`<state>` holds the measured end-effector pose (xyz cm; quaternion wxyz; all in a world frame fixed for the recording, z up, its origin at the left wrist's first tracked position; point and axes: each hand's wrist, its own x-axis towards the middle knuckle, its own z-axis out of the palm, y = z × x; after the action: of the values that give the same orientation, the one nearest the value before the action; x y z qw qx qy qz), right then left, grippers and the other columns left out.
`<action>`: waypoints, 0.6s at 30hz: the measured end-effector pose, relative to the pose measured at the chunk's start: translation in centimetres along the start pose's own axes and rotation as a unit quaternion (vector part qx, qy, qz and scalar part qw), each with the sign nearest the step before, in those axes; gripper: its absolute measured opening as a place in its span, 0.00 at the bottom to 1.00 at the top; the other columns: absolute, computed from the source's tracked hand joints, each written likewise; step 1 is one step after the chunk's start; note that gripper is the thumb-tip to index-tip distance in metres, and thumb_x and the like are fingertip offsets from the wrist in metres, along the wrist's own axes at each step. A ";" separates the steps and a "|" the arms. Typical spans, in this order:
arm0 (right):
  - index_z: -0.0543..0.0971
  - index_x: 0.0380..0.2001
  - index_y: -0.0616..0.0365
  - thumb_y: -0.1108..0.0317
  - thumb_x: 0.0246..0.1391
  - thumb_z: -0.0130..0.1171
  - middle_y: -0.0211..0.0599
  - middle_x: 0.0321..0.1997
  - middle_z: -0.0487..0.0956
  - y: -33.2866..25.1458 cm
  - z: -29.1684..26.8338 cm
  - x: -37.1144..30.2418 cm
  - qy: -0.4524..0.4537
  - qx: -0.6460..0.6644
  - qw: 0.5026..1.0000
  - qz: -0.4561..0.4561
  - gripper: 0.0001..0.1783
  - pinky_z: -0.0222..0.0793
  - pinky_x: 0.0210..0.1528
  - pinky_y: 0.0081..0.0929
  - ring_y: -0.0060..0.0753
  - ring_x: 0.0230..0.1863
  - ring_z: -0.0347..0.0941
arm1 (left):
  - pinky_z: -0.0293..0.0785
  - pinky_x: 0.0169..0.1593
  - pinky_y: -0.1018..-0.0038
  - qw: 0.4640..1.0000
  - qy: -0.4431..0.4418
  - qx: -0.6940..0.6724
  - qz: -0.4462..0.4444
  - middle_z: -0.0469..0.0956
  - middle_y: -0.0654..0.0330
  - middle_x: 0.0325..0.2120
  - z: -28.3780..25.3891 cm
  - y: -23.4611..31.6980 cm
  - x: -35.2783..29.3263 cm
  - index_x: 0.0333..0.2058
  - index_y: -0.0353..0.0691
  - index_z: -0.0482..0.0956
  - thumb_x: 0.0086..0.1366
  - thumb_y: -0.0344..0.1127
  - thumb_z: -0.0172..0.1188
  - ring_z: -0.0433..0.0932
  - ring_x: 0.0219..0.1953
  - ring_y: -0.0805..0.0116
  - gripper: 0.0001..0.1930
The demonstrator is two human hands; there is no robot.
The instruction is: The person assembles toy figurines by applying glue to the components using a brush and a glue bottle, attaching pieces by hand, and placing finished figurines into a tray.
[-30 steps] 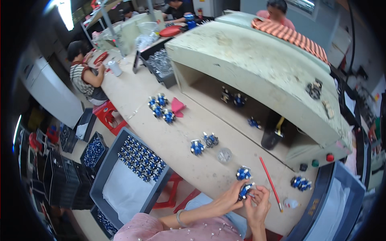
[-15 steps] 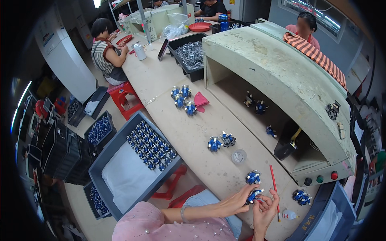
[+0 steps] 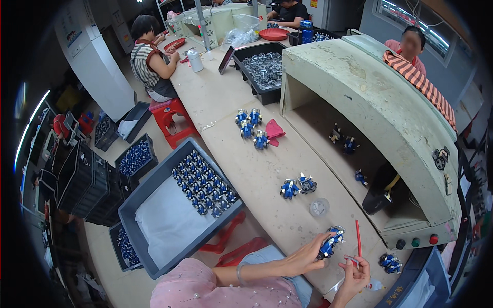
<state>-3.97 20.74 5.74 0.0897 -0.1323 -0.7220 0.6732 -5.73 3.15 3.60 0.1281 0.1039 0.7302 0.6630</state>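
Note:
My left hand (image 3: 306, 256) has its fingers closed on a small blue figurine (image 3: 326, 250) with pale and dark parts. Right against it is a second blue figurine (image 3: 337, 235), partly behind my fingertips. To the right, my right hand (image 3: 355, 277) is closed round a thin red-handled brush (image 3: 358, 238), its handle pointing up and away. A small greyish piece (image 3: 351, 259) shows at those fingertips, too small to name. Beyond my hands stand a clear plastic cup (image 3: 319, 207) and a pair of figurines (image 3: 290, 189). More figurines (image 3: 390, 263) sit right of my right hand.
A grey crate (image 3: 169, 220) with rows of figurines on white sheeting is at left. An arched, pale green booth (image 3: 370, 97) lines the bench's right side. Farther off are a pink cloth (image 3: 275, 132) and a black bin of metal parts (image 3: 262, 69). Other people sit at the bench.
The view has shifted, so the scene sits farther right. My left hand has brought its figurine up against the other one, and my right hand has drawn away from it, still holding the brush.

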 end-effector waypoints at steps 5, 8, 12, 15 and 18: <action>0.70 0.40 0.69 0.84 0.50 0.54 0.48 0.37 0.76 0.2 -0.9 -0.3 0.031 0.025 0.998 -0.037 0.12 0.79 0.35 0.25 0.36 0.36 0.78 | 0.66 0.43 0.68 0.998 -0.001 -0.036 0.047 0.63 0.47 0.44 -0.5 0.7 0.9 0.64 0.36 0.45 0.55 0.28 0.54 0.68 0.37 0.60 0.39; 0.70 0.39 0.69 0.85 0.50 0.54 0.48 0.35 0.76 -0.5 -1.0 -0.7 -0.004 0.060 0.998 -0.025 0.12 0.78 0.34 0.26 0.36 0.35 0.78 | 0.64 0.54 0.71 0.999 -0.024 -0.044 -0.009 0.61 0.51 0.56 -0.6 1.3 0.4 0.63 0.34 0.46 0.54 0.24 0.53 0.66 0.54 0.65 0.39; 0.72 0.37 0.71 0.79 0.54 0.54 0.47 0.30 0.77 -1.3 -1.0 -0.2 -0.055 0.077 0.995 0.042 0.08 0.77 0.29 0.26 0.33 0.32 0.79 | 0.66 0.53 0.73 0.998 0.007 -0.049 0.026 0.63 0.55 0.52 -0.3 0.1 0.6 0.63 0.34 0.46 0.54 0.20 0.52 0.68 0.51 0.71 0.38; 0.75 0.40 0.71 0.76 0.56 0.54 0.43 0.31 0.77 -1.6 -1.5 0.0 -0.065 0.081 0.993 0.053 0.10 0.75 0.27 0.22 0.31 0.30 0.78 | 0.65 0.53 0.71 0.997 -0.002 -0.079 0.016 0.61 0.48 0.52 0.0 0.8 0.9 0.63 0.33 0.46 0.53 0.24 0.54 0.68 0.48 0.63 0.39; 0.78 0.40 0.70 0.75 0.56 0.54 0.39 0.32 0.75 -1.2 -2.0 -0.1 -0.092 0.061 0.994 0.024 0.10 0.73 0.26 0.19 0.28 0.28 0.76 | 0.65 0.52 0.71 0.998 -0.009 -0.052 0.035 0.62 0.49 0.51 0.2 0.1 1.2 0.62 0.33 0.47 0.53 0.24 0.54 0.69 0.47 0.64 0.38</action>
<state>-3.34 22.56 7.05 0.0147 -0.0820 -0.6810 0.7275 -6.75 3.71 3.59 0.1161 0.1288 0.6895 0.7032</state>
